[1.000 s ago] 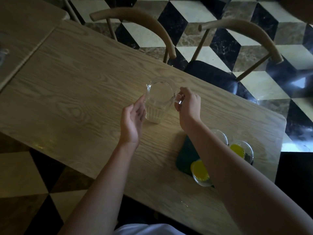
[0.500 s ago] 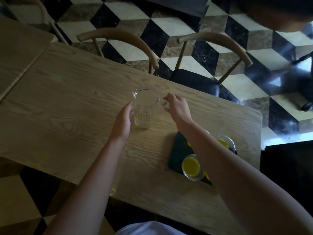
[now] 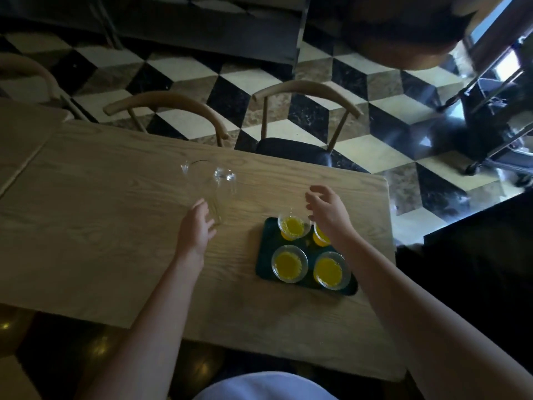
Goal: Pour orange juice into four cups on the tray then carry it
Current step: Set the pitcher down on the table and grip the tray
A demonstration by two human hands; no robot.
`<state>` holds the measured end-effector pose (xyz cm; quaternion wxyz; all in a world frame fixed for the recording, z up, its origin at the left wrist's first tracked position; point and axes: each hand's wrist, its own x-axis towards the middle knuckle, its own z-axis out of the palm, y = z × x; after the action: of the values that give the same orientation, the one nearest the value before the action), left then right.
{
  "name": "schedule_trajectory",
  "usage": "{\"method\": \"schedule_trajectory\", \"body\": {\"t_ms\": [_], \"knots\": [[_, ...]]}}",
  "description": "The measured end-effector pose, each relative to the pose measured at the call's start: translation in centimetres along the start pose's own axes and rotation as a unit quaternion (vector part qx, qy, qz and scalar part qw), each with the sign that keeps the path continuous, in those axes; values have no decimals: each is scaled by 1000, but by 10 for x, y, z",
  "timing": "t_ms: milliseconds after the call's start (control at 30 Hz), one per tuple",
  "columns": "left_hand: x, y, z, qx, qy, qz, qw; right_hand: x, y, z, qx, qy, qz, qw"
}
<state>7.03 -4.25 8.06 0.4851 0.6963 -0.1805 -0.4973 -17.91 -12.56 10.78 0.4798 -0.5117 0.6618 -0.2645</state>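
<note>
A dark green tray [image 3: 266, 246] lies on the wooden table [image 3: 95, 226] toward its right end, with a strip of bare wood between the tray's right side and the table's right edge, and a wider band of wood between its near side and the near edge. Four clear cups of orange juice stand on it in two rows: the far-left cup [image 3: 293, 226], the far-right cup [image 3: 319, 236] partly hidden under the wrist, the near-left cup [image 3: 289, 263] and the near-right cup [image 3: 331, 270], which sits close to the tray's near right corner. The right hand [image 3: 328, 210] hovers above the far row, fingers [image 3: 313, 194] spread and loosely curled, gripping nothing. The left hand [image 3: 196, 228] hangs over bare wood to the tray's left, fingers [image 3: 199, 206] apart, just beside the base of an empty glass pitcher [image 3: 212, 189] that stands on the table; whether they touch the glass cannot be told. Left of the pitcher the tabletop is open wood. Two wooden chairs [image 3: 307, 90] are drawn up to the far edge, with chequered floor [image 3: 375, 151] beyond them and past the right end.
</note>
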Motion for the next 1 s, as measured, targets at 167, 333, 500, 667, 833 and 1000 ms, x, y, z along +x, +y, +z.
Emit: {"method": "schedule_trajectory", "body": {"t_ms": [167,333,500,667,833,1000], "knots": [[-43,-17,29,78,-45,54,994,-39,63,-56,10,52,42,998],[-60,-48,52,132,-13,49,990,-62,123,-92,20,76,108,991],[-62,-78,64,180,34,0,983,-66,157,-105,63,56,160,984],[-37,-98,71,217,24,-33,975,-60,178,-103,75,70,172,980],[4,-110,73,307,0,-6,952,-36,194,-84,39,88,161,982],[26,-120,82,311,-28,8,950,-17,207,-67,24,92,144,985]]}}
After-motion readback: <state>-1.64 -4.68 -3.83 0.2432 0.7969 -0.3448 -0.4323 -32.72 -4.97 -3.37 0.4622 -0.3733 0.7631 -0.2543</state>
